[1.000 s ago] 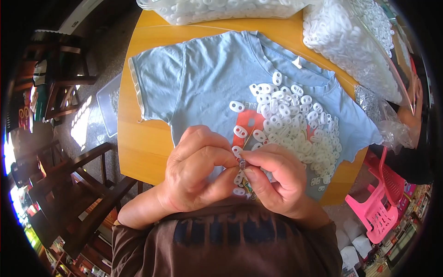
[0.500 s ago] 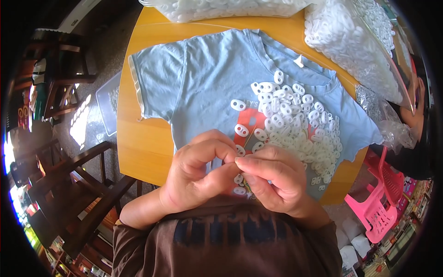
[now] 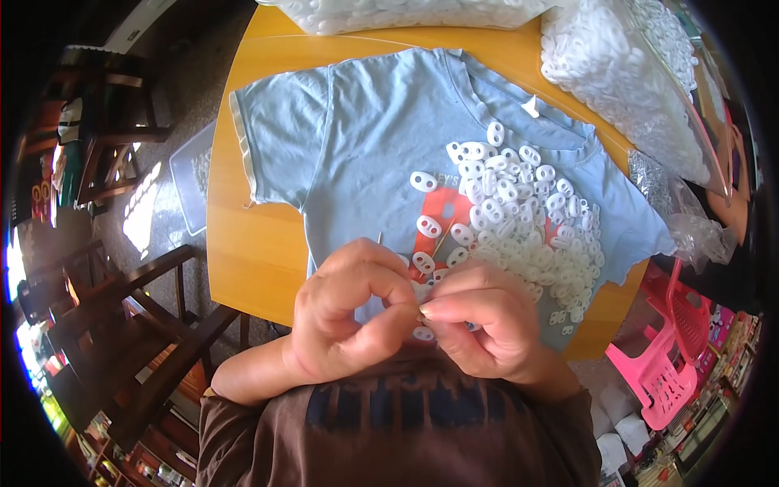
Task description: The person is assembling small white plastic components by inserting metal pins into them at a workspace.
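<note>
My left hand (image 3: pixel 353 304) and my right hand (image 3: pixel 491 321) meet in front of my chest, over the near edge of a light blue T-shirt (image 3: pixel 381 122) spread on the table. Thumb and fingers of both are pinched together, tip to tip. Whatever small thing lies between the fingertips is too hidden to name. A thin pointed tip (image 3: pixel 380 237) shows just beyond the left knuckles. Past my hands, small white oval plastic pieces with two holes (image 3: pixel 491 213) lie heaped on the shirt, with a few loose ones near my fingers. Among these rests a thin stick (image 3: pixel 443 239).
Clear bags full of white plastic pieces (image 3: pixel 604 73) stand at the far side of the wooden table (image 3: pixel 251 268). A pink plastic chair (image 3: pixel 657 365) is at the right, near another person's arm (image 3: pixel 736 203). Dark wooden chairs (image 3: pixel 174 325) stand at the left.
Both hands stay pinched together. The fingertips have shifted slightly nearer to me, and the thin tip beyond the left knuckles has come into sight. The whole view has tilted a little.
</note>
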Tool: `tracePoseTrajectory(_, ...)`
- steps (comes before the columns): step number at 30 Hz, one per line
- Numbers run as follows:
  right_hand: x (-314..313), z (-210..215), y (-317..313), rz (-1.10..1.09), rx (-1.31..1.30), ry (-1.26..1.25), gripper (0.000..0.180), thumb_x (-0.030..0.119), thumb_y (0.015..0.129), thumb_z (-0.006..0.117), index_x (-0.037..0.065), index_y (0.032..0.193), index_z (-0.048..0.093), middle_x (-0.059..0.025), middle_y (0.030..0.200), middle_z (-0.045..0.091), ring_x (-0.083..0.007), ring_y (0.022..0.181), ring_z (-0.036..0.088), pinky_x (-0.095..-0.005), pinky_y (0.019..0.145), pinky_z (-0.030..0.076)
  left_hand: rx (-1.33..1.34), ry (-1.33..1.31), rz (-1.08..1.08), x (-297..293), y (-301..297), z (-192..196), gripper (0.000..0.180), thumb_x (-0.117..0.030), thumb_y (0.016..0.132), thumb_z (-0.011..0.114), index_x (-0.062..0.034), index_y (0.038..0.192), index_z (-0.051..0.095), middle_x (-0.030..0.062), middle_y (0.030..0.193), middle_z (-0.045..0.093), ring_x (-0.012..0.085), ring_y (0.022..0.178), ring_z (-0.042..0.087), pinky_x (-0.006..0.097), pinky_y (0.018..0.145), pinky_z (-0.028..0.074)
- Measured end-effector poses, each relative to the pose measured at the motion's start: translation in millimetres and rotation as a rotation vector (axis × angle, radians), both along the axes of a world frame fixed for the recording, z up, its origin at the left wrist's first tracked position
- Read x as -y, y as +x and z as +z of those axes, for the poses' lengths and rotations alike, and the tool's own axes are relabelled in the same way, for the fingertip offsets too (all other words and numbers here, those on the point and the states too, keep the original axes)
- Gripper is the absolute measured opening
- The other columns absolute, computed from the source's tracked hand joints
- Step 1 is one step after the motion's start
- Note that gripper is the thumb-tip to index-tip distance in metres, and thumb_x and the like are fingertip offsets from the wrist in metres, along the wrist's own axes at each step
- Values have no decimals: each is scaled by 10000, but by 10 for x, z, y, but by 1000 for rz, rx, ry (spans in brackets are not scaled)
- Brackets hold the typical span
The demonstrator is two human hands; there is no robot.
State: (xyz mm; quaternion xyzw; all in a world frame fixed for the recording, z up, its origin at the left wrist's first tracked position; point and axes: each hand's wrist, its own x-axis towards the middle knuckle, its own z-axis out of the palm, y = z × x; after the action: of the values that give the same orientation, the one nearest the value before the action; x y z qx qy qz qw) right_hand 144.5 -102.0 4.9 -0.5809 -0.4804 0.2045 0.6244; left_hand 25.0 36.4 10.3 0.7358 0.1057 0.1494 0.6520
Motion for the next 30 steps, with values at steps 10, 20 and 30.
tracePoseTrajectory(10, 8, -57, -17, 10, 121, -6, 265, -31, 677, 682, 22, 917, 585, -90, 802, 591, -209, 619, 567, -307, 553, 470, -83, 32, -36, -14, -9, 52, 64, 16, 730, 606, -9, 752, 552, 116, 791, 563, 212, 713, 558, 288, 638, 445)
tracePoseTrajectory(20, -5, -98, -34, -20, 307, 78, 297, -10, 654, 671, 22, 942, 607, -78, 829, 590, -194, 638, 568, -310, 573, 489, -323, -701, -3, 39, -33, 116, 130, -26, 859, 508, -3, 747, 569, 58, 805, 543, 130, 721, 515, 264, 682, 418)
tracePoseTrajectory(30, 10, -60, -42, -37, 117, 42, 250, -55, 691, 657, 7, 924, 590, -106, 820, 598, -226, 644, 584, -312, 558, 485, -304, -793, 18, 86, -42, 65, 127, -49, 870, 514, -6, 764, 570, 66, 864, 555, 130, 792, 507, 254, 726, 406)
